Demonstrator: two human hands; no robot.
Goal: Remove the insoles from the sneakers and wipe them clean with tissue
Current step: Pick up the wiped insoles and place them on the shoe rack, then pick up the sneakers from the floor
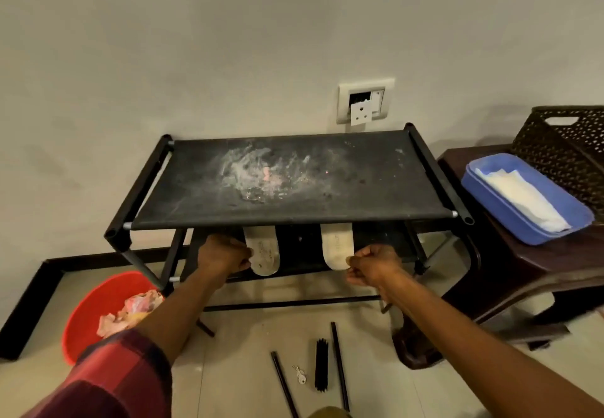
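Plain grey wall and pale tiled floor frame a black metal-and-fabric shoe rack, with two insoles on its lower shelf.

At frame centre the left hand curls its fingers onto the edge of the left off-white worn insole. The right hand pinches the heel edge of the right off-white worn insole. Both insoles lie flat, toes hidden under the dusty top shelf. At the right, folded white tissue lies in a blue plastic tub on a dark brown stool. Lower left stands a red plastic bucket holding crumpled paper, and a black brush lies at bottom centre.
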